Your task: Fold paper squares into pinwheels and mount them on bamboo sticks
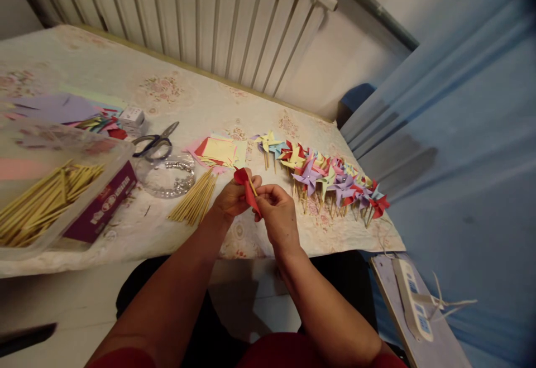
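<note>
Both of my hands meet over the table's front edge around a folded red paper piece (247, 186) with a thin wooden stick poking through it. My left hand (233, 198) pinches the paper's upper part. My right hand (277, 213) grips its lower tip from the right. A loose bundle of wooden sticks (194, 200) lies just left of my left hand. A stack of coloured paper squares (221, 151) lies behind my hands. A row of finished paper pinwheels (324, 177) in several colours stretches to the right.
A clear plastic box of sticks (42, 197) stands at the left on a dark red box (103, 207). Scissors (154, 142), a clear round dish (167, 175) and a small white box (132, 115) lie behind. A power strip (412, 300) rests at lower right. A radiator (201, 16) lines the wall.
</note>
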### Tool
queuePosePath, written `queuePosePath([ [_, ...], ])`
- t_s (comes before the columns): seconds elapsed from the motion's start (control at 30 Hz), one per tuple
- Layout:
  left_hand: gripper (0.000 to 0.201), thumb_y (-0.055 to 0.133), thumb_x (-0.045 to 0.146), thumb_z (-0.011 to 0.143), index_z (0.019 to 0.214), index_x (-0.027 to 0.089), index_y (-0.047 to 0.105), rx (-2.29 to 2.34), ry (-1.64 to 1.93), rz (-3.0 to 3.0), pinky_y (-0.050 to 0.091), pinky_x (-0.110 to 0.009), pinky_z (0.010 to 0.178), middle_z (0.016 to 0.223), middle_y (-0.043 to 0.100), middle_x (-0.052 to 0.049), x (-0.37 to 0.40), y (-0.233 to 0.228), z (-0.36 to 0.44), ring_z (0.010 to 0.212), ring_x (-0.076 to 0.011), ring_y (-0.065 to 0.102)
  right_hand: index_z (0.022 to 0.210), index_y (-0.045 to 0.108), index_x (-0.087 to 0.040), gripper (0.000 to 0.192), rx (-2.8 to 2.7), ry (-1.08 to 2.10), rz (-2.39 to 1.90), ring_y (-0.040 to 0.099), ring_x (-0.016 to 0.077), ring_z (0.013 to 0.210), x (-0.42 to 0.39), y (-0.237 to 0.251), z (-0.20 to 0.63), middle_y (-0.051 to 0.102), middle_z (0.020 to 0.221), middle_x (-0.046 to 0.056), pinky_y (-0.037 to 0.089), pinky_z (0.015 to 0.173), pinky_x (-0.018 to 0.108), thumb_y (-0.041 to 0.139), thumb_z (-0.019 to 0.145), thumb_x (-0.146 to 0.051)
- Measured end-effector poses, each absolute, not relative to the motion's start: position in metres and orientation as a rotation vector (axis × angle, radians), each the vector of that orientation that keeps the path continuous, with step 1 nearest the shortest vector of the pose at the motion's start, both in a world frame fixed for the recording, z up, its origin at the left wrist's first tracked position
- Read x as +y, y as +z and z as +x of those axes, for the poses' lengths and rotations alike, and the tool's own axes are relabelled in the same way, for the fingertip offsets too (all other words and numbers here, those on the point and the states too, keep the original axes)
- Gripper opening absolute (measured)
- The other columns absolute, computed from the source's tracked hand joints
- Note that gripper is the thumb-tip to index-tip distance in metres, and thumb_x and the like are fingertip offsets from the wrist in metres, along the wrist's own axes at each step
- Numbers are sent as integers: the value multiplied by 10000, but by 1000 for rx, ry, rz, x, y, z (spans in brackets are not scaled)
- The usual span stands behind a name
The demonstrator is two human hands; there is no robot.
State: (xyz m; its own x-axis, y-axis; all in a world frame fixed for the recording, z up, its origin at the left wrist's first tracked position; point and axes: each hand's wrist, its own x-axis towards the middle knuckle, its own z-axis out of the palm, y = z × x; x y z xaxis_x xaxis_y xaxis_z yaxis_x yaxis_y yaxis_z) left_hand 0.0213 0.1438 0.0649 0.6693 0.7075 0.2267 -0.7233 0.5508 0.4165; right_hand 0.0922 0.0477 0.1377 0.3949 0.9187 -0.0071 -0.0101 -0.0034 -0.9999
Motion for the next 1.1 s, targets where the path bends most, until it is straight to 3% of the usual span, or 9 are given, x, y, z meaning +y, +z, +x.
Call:
queuePosePath([
  [1.1,423,845,187,626,639,180,422,11,839,521,477,-241,449,609,443,62,142,63,22,430,-58,402,777,631,-198,139,-841,922,-1335,491,79,446,48,133,94,561,569,-72,437,396,188,672,665,-270],
])
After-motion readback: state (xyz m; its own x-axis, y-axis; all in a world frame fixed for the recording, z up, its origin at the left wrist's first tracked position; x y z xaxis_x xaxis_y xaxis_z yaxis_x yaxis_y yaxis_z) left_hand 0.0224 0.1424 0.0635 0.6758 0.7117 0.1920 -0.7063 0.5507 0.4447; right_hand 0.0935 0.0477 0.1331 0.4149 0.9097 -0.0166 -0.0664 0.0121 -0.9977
